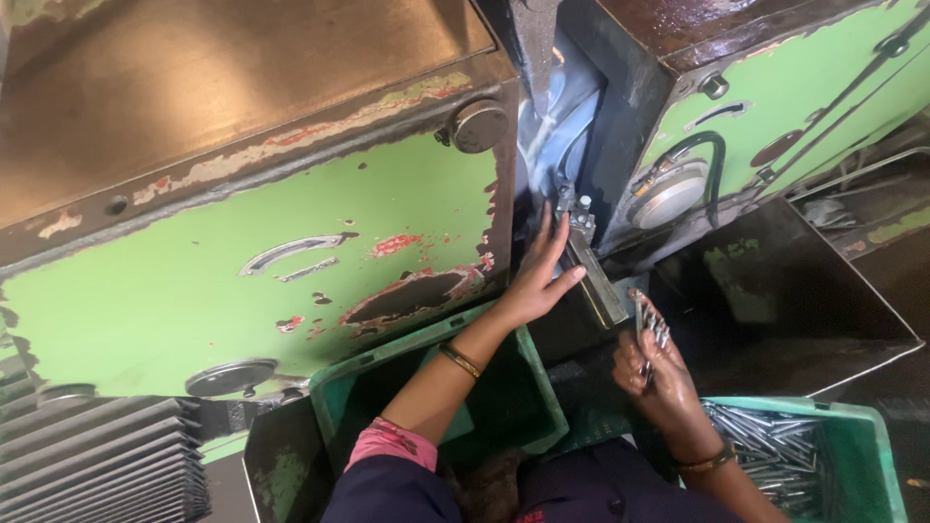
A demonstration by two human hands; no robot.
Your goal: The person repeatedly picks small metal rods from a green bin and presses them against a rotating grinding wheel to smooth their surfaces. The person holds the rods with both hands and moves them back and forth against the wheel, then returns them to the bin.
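My left hand reaches up into the gap between two green machine housings, its fingers spread and touching a slanted metal guide bar and its clamp. My right hand sits lower right, shut on a bundle of thin metal rods that stick up out of the fist. A blurred grey wheel shows in the gap above the left hand. Both wrists carry bangles.
A worn green machine panel fills the left. A green crate lies under my left forearm. Another green crate at lower right holds several metal rods. A dark metal chute and a second green housing lie to the right.
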